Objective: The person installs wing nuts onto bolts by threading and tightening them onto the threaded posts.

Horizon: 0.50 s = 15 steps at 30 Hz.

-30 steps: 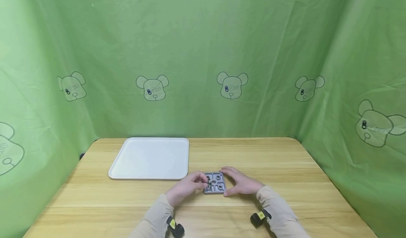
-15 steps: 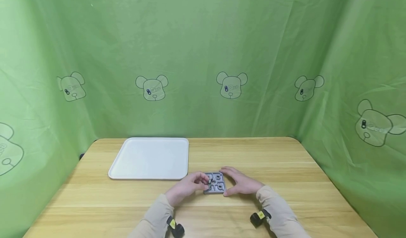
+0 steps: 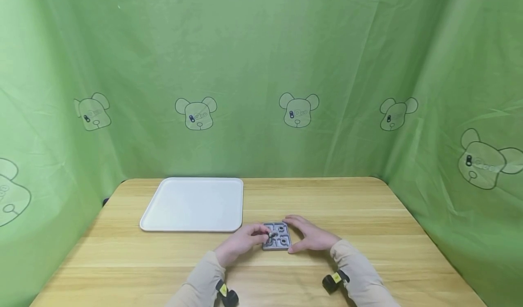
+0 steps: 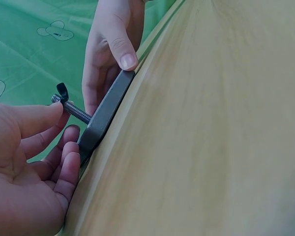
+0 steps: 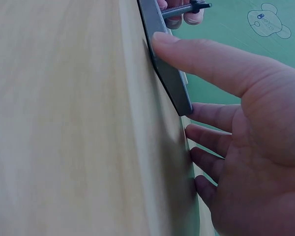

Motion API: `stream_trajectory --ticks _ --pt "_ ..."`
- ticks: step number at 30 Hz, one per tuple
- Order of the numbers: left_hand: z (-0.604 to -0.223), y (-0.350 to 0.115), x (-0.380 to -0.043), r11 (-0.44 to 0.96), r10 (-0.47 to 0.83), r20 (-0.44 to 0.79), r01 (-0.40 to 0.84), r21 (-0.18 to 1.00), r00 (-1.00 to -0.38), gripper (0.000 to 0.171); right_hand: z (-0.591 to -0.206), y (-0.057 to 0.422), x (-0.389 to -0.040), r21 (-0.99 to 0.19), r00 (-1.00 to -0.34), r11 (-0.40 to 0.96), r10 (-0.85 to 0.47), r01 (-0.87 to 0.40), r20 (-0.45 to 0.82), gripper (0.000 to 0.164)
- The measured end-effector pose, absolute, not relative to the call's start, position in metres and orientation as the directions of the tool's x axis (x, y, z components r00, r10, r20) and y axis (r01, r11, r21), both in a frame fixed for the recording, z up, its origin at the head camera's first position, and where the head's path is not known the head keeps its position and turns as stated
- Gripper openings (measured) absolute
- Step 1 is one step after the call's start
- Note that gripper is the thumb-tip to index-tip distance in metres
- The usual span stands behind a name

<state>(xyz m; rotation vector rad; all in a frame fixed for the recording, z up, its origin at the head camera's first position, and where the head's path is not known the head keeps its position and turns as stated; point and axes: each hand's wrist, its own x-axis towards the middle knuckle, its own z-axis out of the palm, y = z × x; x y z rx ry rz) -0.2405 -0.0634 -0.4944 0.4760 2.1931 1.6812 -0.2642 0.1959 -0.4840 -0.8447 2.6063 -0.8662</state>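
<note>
A square grey metal plate (image 3: 282, 242) with recessed sections lies on the table between the two hands. From its middle rises a threaded bolt (image 4: 78, 113) with a dark wing nut (image 4: 63, 92) near its top end. My left hand (image 3: 240, 242) pinches at the wing nut with thumb and forefinger, its other fingers curled low beside the plate's edge. The right hand (image 3: 313, 236) holds the plate by its right side. In the right wrist view its thumb (image 5: 167, 42) presses the near edge, while the forefinger reaches the far corner.
A white rectangular tray (image 3: 196, 205) lies to the left at the back of the wooden table (image 3: 327, 198). Green cloth (image 3: 253, 71) with bear-head prints hangs behind and on both sides.
The left fingers have shifted slightly around the wing nut, and its dark wing has turned to a different angle. The right hand and the plate have stayed in place.
</note>
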Motion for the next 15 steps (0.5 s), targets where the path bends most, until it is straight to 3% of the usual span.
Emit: stream_trajectory --ticks 15 --pt "-0.496 -0.0597 -0.2397 0.251 0.381 -0.083 0.017 0.968 -0.921 0.017 -0.4831 0.1951 -0.2631 -0.621 -0.797 0.65 -0.601 -0.439 -0.066 0.096"
